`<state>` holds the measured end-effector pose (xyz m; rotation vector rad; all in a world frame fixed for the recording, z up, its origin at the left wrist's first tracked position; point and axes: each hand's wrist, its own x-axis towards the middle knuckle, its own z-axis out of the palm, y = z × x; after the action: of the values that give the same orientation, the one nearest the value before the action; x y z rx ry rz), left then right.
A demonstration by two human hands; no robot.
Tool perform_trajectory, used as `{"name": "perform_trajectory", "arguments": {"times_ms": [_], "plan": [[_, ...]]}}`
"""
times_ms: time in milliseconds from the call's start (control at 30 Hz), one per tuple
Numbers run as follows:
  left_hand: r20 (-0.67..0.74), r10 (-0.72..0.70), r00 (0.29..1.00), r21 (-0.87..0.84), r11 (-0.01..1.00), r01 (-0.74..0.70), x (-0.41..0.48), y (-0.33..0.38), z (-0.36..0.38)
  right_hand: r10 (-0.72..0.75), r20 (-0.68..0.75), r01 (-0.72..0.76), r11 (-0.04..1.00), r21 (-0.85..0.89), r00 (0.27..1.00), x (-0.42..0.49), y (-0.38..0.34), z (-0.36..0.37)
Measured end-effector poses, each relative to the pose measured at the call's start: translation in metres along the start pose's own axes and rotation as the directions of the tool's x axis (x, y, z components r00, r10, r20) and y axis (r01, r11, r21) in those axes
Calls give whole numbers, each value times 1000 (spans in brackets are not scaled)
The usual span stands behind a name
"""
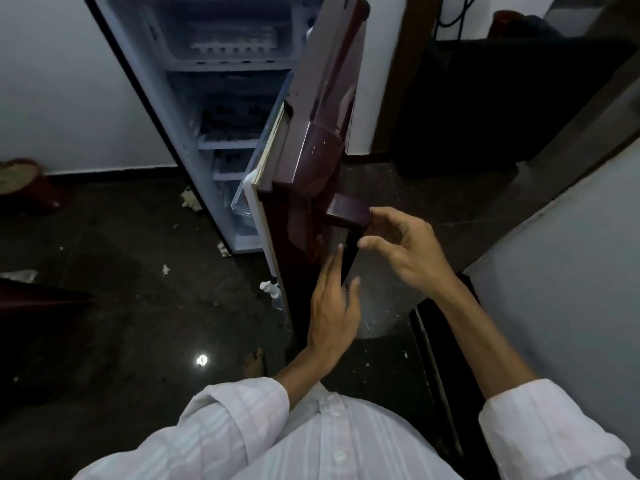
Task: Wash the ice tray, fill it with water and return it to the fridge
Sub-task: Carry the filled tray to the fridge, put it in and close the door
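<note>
Both forearms reach forward out of pale rolled sleeves. The left hand (334,306) is flat and extended, fingers (333,263) straight and together pointing away from the body, thumb spread to the side, nothing held. The right hand (403,251) sits just beyond and to the right of those fingertips, loosely curled, thumb and forefinger parted, holding nothing.

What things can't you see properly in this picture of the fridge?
- Ice tray: a pale ridged shape in the freezer box might be it, but the head view is too dim and blurred to tell.
- Fridge shelves: dark blurry contents, and the open door hides their right side.
- Left hand: fingertips lie along the door handle; grip unclear.
- Right hand: curled beside the handle; contact unclear.
</note>
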<state>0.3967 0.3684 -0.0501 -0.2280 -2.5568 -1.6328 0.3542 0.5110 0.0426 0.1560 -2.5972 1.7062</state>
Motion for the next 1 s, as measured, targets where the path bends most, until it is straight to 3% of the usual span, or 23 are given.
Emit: {"name": "perform_trajectory", "arguments": {"times_ms": [167,433,700,1000], "plan": [[-197,-56,979,-27,998,52,12,-18,-27,-36,106,29,997,71,994,24,-15,35],[-377,-116,919,-36,993,110,47,-60,-84,-104,225,92,994,64,969,74,-35,106],[-387,-88,918,11,995,100,93,-114,-157,-145,322,138,989,46,936,139,-60,175],[-389,-75,918,21,996,90,166,-165,-230,-226,287,226,974,33,931,223,-74,251]]}}
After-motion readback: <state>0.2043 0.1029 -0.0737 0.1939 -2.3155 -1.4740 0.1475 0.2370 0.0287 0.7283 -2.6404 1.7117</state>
